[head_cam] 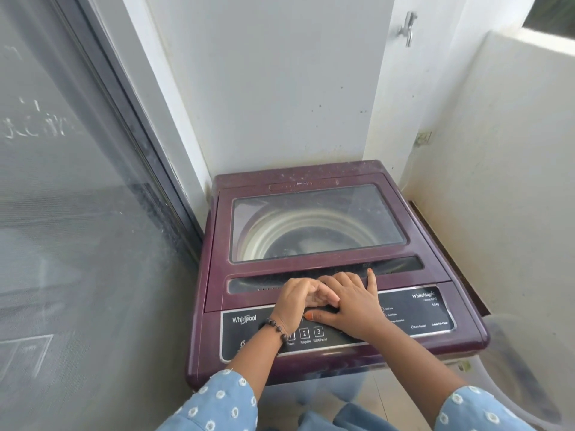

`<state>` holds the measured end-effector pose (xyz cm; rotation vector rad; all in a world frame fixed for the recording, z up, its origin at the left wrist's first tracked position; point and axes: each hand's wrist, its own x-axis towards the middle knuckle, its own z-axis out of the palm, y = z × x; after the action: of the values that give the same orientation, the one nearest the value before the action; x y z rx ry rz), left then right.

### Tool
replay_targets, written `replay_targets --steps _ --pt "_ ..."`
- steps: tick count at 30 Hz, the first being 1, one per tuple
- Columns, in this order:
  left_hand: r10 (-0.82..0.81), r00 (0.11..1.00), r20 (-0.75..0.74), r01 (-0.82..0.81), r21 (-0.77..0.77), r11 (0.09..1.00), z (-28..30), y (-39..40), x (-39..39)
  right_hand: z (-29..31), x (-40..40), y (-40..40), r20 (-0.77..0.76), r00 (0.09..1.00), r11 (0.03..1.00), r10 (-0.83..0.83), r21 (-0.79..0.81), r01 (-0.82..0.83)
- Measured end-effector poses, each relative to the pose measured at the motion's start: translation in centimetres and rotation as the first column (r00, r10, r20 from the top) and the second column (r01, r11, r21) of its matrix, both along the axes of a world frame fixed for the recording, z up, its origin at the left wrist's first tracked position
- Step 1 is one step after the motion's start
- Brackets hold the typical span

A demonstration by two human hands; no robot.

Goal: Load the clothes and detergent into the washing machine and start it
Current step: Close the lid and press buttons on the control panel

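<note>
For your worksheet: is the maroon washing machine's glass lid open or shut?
Shut. The maroon washing machine's glass lid lies flat on the body; both hands rest at its front edge.

The washing machine (326, 262) sits boxed in: wall (280, 88) tight behind it, glass door (77, 197) close on its left, low parapet wall (513, 181) just right. Its lid (314, 225) is down, blocking the drum. Both hands crowd the lid's front edge. Above the lid is open air; a tap (408, 28) juts out high up, back-right. Approach is from front and above.
</note>
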<state>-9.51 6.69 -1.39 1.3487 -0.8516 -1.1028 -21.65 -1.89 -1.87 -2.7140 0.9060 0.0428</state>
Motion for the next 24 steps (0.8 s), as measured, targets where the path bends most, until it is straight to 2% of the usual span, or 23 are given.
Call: replay_targets --steps 6,9,13,16,19,22,24 --pt "0.050 0.999 0.007 -0.050 0.009 0.999 0.0 -0.3 -0.1 0.0 0.0 -0.2 -0.013 1.000 1.000 0.025 0.003 -0.025" --pt "0.114 0.993 0.017 -0.114 0.005 0.993 0.0 -0.5 -0.6 -1.0 0.0 -0.4 0.059 0.998 0.999 0.031 -0.011 -0.031" --pt "0.199 0.980 0.023 -0.199 -0.001 0.980 0.0 -0.6 -1.2 -1.5 -0.1 -1.1 0.136 0.990 0.991 0.047 -0.130 -0.029" --pt "0.361 0.932 0.029 -0.361 -0.003 0.933 0.1 -0.9 -2.3 -0.4 -0.2 -2.6 0.105 0.991 0.989 0.086 -0.132 -0.072" --pt "0.525 0.846 0.095 -0.525 -0.032 0.851 -0.2 -1.3 -3.8 0.5 -0.5 -4.4 0.024 0.989 0.989 0.144 -0.034 -0.143" --pt "0.605 0.780 0.159 -0.605 -0.053 0.794 -0.4 -1.6 -5.3 1.0 -0.6 -6.0 0.078 0.981 0.983 0.180 0.030 -0.183" --pt "0.614 0.754 0.233 -0.616 -0.074 0.784 -0.3 -2.0 -5.7 1.0 -0.7 -6.7 0.128 0.968 0.976 0.217 -0.001 -0.219"
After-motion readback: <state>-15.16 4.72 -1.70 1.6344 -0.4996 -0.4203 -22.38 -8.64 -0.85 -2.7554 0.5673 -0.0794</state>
